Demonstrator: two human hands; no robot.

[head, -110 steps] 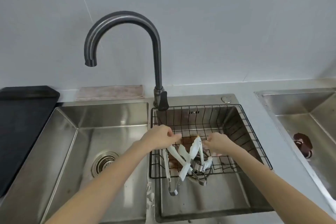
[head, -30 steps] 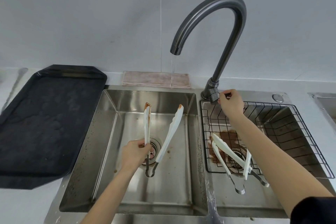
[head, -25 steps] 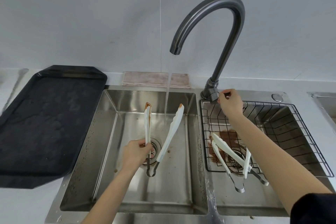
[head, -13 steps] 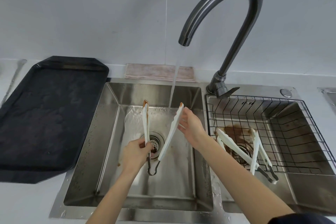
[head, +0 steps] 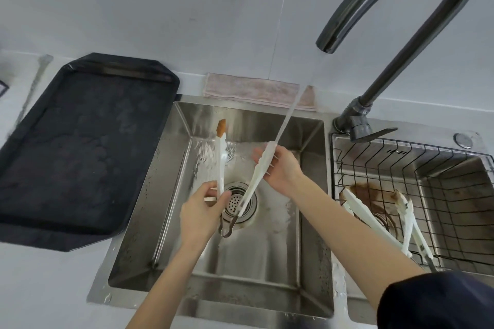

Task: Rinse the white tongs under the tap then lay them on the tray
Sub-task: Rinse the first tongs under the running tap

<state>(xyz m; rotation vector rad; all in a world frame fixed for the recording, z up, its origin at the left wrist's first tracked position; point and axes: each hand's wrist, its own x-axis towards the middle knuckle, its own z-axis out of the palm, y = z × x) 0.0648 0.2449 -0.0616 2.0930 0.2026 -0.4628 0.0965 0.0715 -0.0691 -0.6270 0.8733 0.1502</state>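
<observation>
White tongs [head: 222,165] with a metal hinge stand spread open over the left sink basin [head: 267,262]. My left hand [head: 199,215] grips their left arm low down, near the hinge. That arm's tip carries a brown stain. My right hand [head: 280,169] cups the right arm near its tip, where the water stream from the dark tap [head: 395,8] lands. The black tray [head: 77,147] lies on the counter to the left of the sink.
Two more stained white tongs [head: 374,222] lie in a black wire basket [head: 441,168] over the right basin. A pinkish cloth [head: 251,91] rests behind the left basin. The tap lever [head: 371,132] points right. The wall stands close behind.
My right hand left the tap lever and moved to the tongs' right arm. Water grew from a trickle to a full stream. The brown stain on the right tip is gone.
</observation>
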